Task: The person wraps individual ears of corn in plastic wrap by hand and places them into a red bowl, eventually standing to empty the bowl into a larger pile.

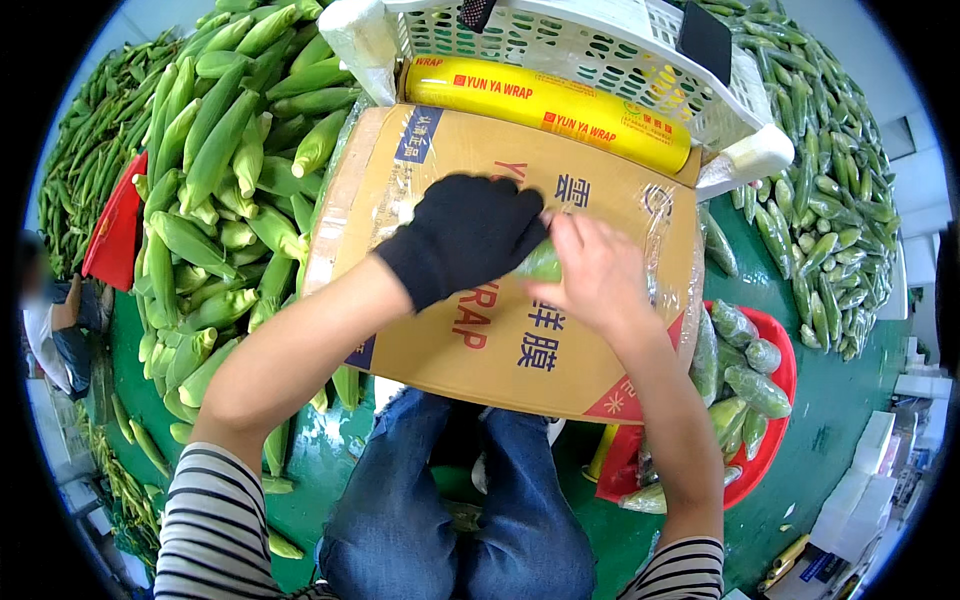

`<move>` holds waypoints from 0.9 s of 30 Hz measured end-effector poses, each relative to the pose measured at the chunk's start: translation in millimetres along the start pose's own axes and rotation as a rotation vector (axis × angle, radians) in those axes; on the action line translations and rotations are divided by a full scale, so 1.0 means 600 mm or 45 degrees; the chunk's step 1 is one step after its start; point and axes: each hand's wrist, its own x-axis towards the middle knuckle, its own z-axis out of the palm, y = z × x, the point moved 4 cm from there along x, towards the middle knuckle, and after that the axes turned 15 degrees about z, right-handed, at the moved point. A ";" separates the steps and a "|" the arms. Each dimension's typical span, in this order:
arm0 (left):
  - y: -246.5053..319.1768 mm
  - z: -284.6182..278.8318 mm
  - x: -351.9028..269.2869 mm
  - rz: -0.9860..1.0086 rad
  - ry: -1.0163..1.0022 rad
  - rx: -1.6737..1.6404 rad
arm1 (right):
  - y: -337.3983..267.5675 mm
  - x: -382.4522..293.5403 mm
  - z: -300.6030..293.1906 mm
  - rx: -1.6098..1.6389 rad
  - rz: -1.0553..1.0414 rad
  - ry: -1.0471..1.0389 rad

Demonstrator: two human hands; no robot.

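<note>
A green ear of corn (pixel 545 262), its surface shiny as if in cling film, is held between my hands above the cardboard box (pixel 420 337). My left hand (pixel 480 236), in a black knit glove, has its fingers curled around the ear's left end, which it mostly hides. On the other side my bare right hand (pixel 596 270) grips the ear, fingers over the top and thumb below. Behind the box's top lies a yellow roll of cling film (pixel 547 105), set across the far edge. Printed writing covers the box top.
Unwrapped corn ears (pixel 232 165) are heaped at left beside a red container (pixel 116 225). Film-wrapped ears (pixel 817 195) form a pile at right. A red basin (pixel 784 360) holds more ears near my right arm. A white plastic crate (pixel 517 37) carries a dark phone (pixel 705 41). A person (pixel 56 322) is at far left.
</note>
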 end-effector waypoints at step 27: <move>-0.099 -0.003 0.012 -0.087 -0.167 -0.379 | -0.107 -0.183 -0.030 0.775 -0.050 -1.219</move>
